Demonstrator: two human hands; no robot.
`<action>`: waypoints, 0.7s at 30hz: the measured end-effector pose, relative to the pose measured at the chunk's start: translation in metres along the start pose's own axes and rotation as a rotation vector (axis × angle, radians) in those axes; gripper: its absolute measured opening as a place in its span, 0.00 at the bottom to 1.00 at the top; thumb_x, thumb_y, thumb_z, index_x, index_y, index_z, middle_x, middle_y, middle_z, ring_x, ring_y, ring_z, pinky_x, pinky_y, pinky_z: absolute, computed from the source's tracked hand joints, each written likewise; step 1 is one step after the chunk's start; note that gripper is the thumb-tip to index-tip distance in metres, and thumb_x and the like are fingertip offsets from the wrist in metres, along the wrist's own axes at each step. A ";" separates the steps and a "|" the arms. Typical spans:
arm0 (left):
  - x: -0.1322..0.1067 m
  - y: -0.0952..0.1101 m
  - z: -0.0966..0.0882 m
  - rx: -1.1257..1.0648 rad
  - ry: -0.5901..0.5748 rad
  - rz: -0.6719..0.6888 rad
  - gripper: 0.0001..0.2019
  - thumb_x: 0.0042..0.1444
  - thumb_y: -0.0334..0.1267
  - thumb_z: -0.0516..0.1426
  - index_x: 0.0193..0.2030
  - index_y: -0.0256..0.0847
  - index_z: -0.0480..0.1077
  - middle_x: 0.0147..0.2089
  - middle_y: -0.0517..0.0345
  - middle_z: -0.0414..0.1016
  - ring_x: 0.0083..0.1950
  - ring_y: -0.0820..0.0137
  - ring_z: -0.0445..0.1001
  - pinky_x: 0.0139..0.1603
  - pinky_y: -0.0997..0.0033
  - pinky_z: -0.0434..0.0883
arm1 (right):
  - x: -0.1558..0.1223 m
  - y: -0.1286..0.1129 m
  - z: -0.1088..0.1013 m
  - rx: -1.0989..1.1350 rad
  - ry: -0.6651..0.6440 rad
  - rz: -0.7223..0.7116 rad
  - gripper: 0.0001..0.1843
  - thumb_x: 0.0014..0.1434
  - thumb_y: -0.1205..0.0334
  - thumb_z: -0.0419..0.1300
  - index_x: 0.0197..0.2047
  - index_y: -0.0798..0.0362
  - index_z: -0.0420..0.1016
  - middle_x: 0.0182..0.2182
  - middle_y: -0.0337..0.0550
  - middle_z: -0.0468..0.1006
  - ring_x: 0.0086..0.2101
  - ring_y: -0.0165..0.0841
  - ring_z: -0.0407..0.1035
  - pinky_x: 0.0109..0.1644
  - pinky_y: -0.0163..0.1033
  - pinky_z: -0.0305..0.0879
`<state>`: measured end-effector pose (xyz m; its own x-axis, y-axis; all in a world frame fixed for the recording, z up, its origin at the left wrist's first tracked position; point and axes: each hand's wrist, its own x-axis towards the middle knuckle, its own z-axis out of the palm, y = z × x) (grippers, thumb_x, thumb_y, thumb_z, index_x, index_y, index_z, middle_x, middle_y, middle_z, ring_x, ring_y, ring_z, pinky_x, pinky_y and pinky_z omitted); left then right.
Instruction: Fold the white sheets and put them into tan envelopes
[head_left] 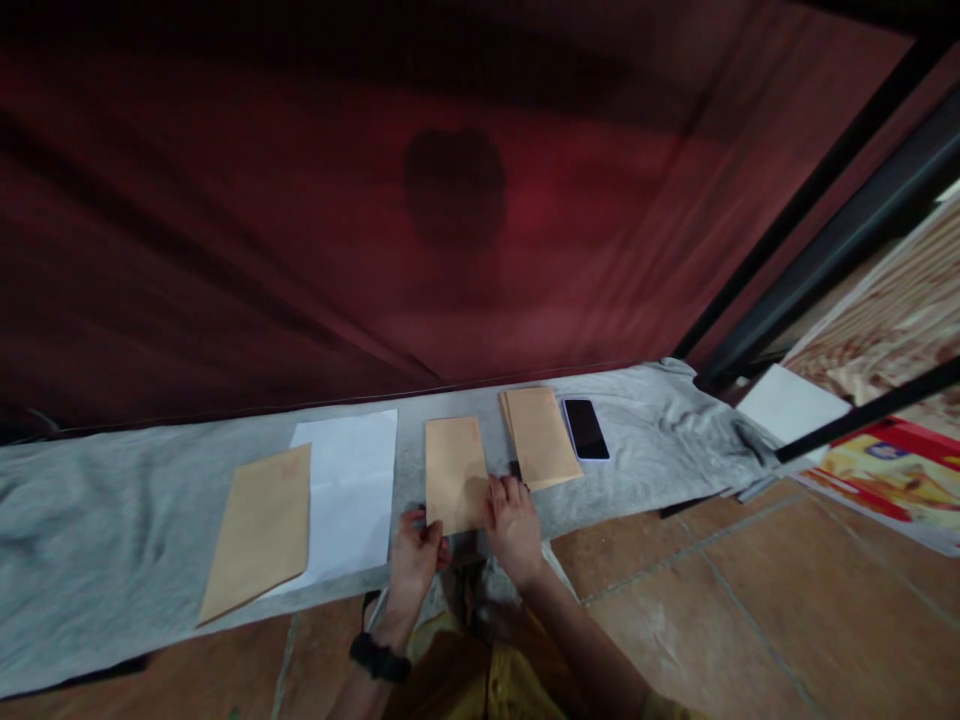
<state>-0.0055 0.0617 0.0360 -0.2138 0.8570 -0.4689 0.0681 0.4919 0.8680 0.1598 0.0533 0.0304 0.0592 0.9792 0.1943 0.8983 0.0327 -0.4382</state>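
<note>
A brown paper envelope (456, 465) lies in front of me on the grey cloth, between my hands. My left hand (414, 560) grips its lower left corner, the thumb over the paper and the fingers curled at the edge. At the lower right edge, my right hand (514, 525) has its fingers bent and drawn together against the envelope. Just beyond that hand, a small stack of brown envelopes (544, 435) lies slightly fanned. On the left, a larger pile of brown envelopes (259, 525) partly covers white paper sheets (351, 490).
A phone (586, 430) with a dark screen lies right of the small stack. Grey cloth (97, 540) covers the narrow bench. Dark red fabric (337, 260) hangs behind it. Black metal bars (832, 250) and a red and yellow printed box (892, 475) stand at the right.
</note>
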 end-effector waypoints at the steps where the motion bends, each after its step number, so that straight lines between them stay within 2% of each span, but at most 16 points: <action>1: -0.001 0.001 0.000 0.076 -0.004 0.020 0.16 0.61 0.35 0.56 0.55 0.41 0.59 0.19 0.72 0.68 0.16 0.69 0.71 0.19 0.74 0.67 | 0.000 -0.001 0.002 -0.004 -0.002 -0.068 0.27 0.68 0.67 0.53 0.69 0.53 0.65 0.60 0.56 0.73 0.59 0.44 0.68 0.62 0.50 0.67; 3: -0.002 0.002 -0.002 0.264 0.001 0.064 0.18 0.63 0.36 0.54 0.58 0.38 0.59 0.20 0.71 0.69 0.17 0.68 0.71 0.21 0.72 0.67 | -0.002 -0.002 0.008 0.004 -0.013 -0.167 0.29 0.68 0.67 0.53 0.72 0.52 0.60 0.67 0.52 0.66 0.65 0.43 0.62 0.67 0.51 0.62; 5: -0.006 0.002 -0.005 0.467 0.036 0.132 0.19 0.63 0.37 0.54 0.60 0.37 0.60 0.23 0.65 0.72 0.21 0.66 0.75 0.24 0.70 0.68 | -0.006 -0.002 0.017 -0.011 -0.021 -0.198 0.30 0.69 0.64 0.53 0.73 0.51 0.58 0.71 0.49 0.62 0.68 0.42 0.57 0.69 0.52 0.58; 8: -0.014 0.001 -0.011 0.790 0.136 0.275 0.20 0.65 0.43 0.54 0.60 0.36 0.64 0.29 0.55 0.78 0.29 0.62 0.79 0.29 0.69 0.69 | -0.012 0.000 0.028 -0.044 -0.028 -0.189 0.29 0.70 0.62 0.55 0.72 0.51 0.60 0.71 0.48 0.60 0.69 0.42 0.56 0.71 0.52 0.55; 11: -0.019 -0.002 -0.014 1.020 0.249 0.457 0.19 0.67 0.46 0.51 0.58 0.38 0.69 0.31 0.51 0.79 0.30 0.61 0.79 0.31 0.68 0.71 | -0.015 0.001 0.033 -0.053 -0.031 -0.190 0.29 0.70 0.61 0.54 0.73 0.50 0.59 0.72 0.48 0.58 0.69 0.42 0.56 0.72 0.53 0.53; 13: -0.016 -0.003 -0.011 1.032 0.267 0.650 0.18 0.69 0.43 0.47 0.57 0.39 0.72 0.37 0.48 0.81 0.37 0.61 0.81 0.38 0.66 0.75 | -0.016 0.001 0.033 -0.053 -0.033 -0.189 0.29 0.71 0.61 0.54 0.73 0.50 0.59 0.72 0.47 0.57 0.69 0.43 0.55 0.72 0.53 0.53; 14: -0.012 -0.005 -0.008 1.005 0.248 0.761 0.19 0.70 0.42 0.46 0.57 0.40 0.72 0.44 0.46 0.81 0.43 0.60 0.81 0.45 0.64 0.76 | -0.016 0.001 0.034 -0.054 -0.031 -0.185 0.30 0.71 0.61 0.54 0.73 0.50 0.58 0.73 0.47 0.57 0.69 0.43 0.55 0.72 0.53 0.52; 17: 0.000 -0.015 0.003 0.958 0.134 1.030 0.22 0.70 0.41 0.45 0.66 0.37 0.66 0.63 0.43 0.74 0.65 0.58 0.71 0.64 0.56 0.70 | -0.015 0.001 0.035 -0.053 -0.026 -0.178 0.31 0.70 0.62 0.55 0.74 0.50 0.57 0.72 0.47 0.57 0.69 0.43 0.55 0.73 0.54 0.51; 19: 0.006 -0.026 0.009 0.996 0.083 1.089 0.26 0.71 0.43 0.46 0.71 0.34 0.61 0.70 0.41 0.67 0.73 0.57 0.62 0.70 0.53 0.64 | -0.015 0.002 0.035 -0.048 -0.032 -0.184 0.31 0.70 0.62 0.55 0.74 0.49 0.57 0.72 0.47 0.57 0.69 0.43 0.56 0.73 0.53 0.51; 21: 0.007 -0.037 0.011 1.058 0.061 1.080 0.29 0.71 0.45 0.45 0.73 0.31 0.56 0.72 0.39 0.63 0.75 0.57 0.58 0.72 0.50 0.62 | -0.015 0.002 0.035 -0.043 -0.046 -0.190 0.29 0.72 0.60 0.53 0.74 0.49 0.58 0.72 0.47 0.58 0.69 0.42 0.56 0.73 0.52 0.51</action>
<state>0.0010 0.0513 -0.0012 0.3586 0.8740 0.3279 0.8574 -0.4473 0.2546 0.1457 0.0460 -0.0040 -0.1325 0.9643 0.2291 0.9094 0.2103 -0.3589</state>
